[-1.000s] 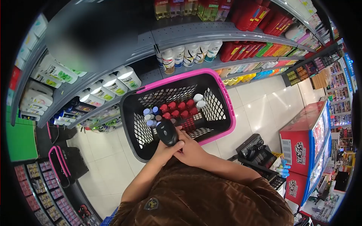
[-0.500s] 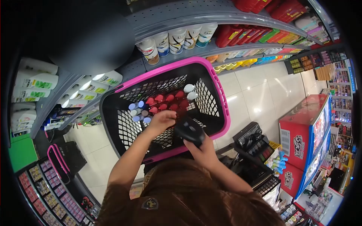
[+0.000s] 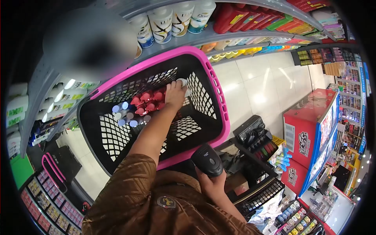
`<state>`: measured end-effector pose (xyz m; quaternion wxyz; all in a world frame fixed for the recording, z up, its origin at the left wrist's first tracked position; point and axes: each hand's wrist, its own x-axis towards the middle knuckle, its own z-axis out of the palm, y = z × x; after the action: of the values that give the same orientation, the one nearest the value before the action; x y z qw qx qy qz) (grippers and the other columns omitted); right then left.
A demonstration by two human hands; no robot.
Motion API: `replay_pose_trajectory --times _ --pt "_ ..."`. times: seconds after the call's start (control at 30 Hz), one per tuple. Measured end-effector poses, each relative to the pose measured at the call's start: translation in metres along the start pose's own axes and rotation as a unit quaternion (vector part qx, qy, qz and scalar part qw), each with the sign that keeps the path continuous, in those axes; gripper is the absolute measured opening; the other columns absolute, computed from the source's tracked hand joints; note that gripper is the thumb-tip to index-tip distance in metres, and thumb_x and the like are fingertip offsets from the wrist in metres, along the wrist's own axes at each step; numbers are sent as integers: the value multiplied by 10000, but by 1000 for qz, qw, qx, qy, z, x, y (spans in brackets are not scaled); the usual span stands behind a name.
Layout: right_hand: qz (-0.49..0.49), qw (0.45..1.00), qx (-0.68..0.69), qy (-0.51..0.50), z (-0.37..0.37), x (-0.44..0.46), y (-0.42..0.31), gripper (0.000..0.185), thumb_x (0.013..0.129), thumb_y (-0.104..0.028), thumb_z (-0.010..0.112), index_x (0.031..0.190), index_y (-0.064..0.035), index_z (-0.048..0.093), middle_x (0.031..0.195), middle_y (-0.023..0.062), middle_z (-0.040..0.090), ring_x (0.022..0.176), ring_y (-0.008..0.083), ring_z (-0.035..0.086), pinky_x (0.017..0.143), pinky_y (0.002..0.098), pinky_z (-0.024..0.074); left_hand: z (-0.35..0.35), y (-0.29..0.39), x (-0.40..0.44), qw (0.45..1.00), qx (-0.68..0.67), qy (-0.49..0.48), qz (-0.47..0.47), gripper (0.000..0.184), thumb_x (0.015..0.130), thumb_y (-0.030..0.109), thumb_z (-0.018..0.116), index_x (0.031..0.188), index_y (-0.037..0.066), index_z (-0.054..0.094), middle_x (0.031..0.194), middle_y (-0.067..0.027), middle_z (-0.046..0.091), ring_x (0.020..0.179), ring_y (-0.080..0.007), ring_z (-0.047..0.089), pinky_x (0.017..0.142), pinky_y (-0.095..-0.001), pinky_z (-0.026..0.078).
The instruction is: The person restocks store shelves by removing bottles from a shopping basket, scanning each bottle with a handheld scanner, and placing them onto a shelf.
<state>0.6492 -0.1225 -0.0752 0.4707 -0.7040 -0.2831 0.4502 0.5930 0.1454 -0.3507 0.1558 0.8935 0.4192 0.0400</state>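
Observation:
A black shopping basket (image 3: 220,88) with a pink rim is in front of me. My left hand (image 3: 175,94) is inside it at the far right, its fingers closed round a white-capped bottle (image 3: 182,81), which they partly cover. Red-topped bottles (image 3: 147,102) stand in rows just left of that hand. Further left is a cluster of bottles with pale blue and grey caps (image 3: 123,113). My right hand (image 3: 213,183) grips a black handheld barcode scanner (image 3: 207,159) just outside the basket's near rim, near my body.
Shelves with shampoo bottles (image 3: 160,25) and red bottles (image 3: 235,18) run along the far side. Green-labelled white bottles (image 3: 64,96) are on shelves at left. A red freezer (image 3: 301,129) stands at right. Another black basket (image 3: 64,162) lies at lower left.
My left hand has moved away and right, from above the red-topped bottles to the white-capped bottle. My right hand has drawn the scanner back towards me, out from over the basket.

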Motion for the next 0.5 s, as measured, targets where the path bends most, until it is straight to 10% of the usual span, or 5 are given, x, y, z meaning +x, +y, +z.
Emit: replay_pose_trajectory --times 0.27,0.5 --pt "-77 997 -6 19 11 -4 -11 198 925 2 703 1121 13 685 891 30 705 781 109 648 732 268 516 -90 -3 -47 941 -321 92 58 530 696 192 841 1165 77 621 1118 -126 716 1298 -348 591 1261 -615 193" --pt "-106 985 116 74 58 -24 -55 147 887 57 695 1025 10 680 869 50 703 766 138 665 728 292 549 -357 -10 -168 687 -705 176 13 777 789 13 848 1454 32 446 1260 -86 632 1191 -181 633 1051 -358 504"
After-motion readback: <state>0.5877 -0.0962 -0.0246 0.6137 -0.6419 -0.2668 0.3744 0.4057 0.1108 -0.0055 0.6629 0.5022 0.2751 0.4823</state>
